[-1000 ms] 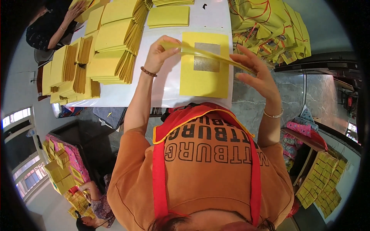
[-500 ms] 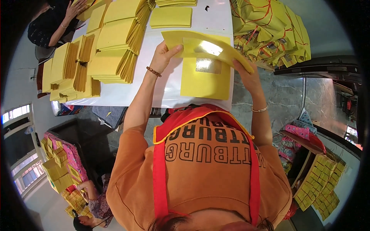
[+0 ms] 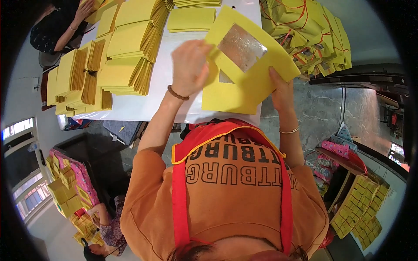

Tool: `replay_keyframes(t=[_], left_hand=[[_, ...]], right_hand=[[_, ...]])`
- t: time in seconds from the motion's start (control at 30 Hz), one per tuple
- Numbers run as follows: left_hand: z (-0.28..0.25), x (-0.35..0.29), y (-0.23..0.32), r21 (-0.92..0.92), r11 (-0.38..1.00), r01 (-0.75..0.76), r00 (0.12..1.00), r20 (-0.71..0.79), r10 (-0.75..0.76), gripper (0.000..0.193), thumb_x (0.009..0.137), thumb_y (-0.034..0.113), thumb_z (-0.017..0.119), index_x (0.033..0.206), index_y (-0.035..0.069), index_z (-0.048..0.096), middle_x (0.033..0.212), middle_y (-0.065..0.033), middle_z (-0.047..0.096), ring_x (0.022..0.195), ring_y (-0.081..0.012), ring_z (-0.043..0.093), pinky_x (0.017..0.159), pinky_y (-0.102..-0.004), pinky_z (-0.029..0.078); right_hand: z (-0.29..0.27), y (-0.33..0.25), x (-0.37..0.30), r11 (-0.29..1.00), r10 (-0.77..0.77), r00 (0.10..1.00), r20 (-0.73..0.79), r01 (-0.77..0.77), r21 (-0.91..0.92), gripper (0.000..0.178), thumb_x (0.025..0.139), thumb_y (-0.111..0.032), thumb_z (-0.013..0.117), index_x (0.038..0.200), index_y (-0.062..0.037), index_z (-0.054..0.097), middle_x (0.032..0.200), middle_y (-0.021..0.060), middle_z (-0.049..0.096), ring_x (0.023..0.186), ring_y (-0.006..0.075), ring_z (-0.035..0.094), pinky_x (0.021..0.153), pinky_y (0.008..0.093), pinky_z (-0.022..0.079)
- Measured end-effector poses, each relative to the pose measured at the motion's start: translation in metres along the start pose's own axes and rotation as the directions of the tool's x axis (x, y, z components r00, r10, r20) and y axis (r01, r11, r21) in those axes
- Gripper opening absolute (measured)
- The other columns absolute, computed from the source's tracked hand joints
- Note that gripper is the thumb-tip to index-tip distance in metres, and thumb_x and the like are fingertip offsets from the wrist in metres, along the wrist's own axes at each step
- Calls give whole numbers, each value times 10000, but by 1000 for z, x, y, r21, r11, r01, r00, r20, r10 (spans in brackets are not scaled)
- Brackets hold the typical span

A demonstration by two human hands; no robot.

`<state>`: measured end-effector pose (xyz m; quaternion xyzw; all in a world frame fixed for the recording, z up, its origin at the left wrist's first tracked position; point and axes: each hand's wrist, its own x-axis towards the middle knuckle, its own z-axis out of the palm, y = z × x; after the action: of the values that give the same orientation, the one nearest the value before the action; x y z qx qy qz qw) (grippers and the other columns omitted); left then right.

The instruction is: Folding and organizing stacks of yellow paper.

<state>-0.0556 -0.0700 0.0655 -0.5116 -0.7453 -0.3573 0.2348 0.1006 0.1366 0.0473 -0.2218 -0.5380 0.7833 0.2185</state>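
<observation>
Far left, we log a co-worker's hand [image 3: 85, 9] resting by yellow material. Next, folded yellow stacks [image 3: 126, 39] line the left of the white surface [image 3: 176, 104], fold edges bunched, probably kept aside so the middle leaves us working room. Our left hand [image 3: 190, 65] comes next, at the left edge of the lifted sheet [image 3: 275, 54]; it's blurred, fingers curled, and we can't tell whether they pinch the edge or sit just beside it. Beyond it, a small yellow pile [image 3: 190, 19] lies near the top, likely parked within reach. Below the lifted sheet, the lower sheet [image 3: 228, 101] lies flat at the near edge, its shiny panel mostly covered (only a corner shows). The lifted sheet is tilted above it, own shiny panel facing up. Our right hand [image 3: 284, 92] grasps its right side, thumb on top, fingers mostly hidden underneath; we'd guess that keeps the floppy piece from sagging. Far right, a yellow heap [image 3: 324, 32] with red cords sits off the surface.
</observation>
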Motion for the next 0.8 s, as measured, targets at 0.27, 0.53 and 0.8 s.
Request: replay_keyframes(t=[0.27,0.53,0.8], left_hand=[[40,-34,49,165,983,-77,982,183,47,563,642,58,581,1192,172,546,1221,-20,523,1014,-243,483,889,-378,311],[36,-49,27,-130,992,-1,983,184,25,449,673,52,580,1112,143,600,1105,1,585,912,-208,513,753,-329,386],[22,-69,24,-268,964,-1,936,339,95,327,753,166,594,1077,127,616,1066,-11,598,964,-217,521,814,-346,393]], right_hand=[[24,23,-18,862,222,975,-33,-180,473,315,888,-81,528,1200,-68,482,1145,44,558,1026,175,558,864,312,472],[-24,24,-48,974,169,977,128,-145,-174,471,781,-96,650,1202,-49,442,1130,78,542,1012,196,549,817,303,472],[-26,6,-24,131,-353,709,611,684,-718,352,715,-97,663,1052,-68,568,1118,82,571,993,246,564,838,330,427]])
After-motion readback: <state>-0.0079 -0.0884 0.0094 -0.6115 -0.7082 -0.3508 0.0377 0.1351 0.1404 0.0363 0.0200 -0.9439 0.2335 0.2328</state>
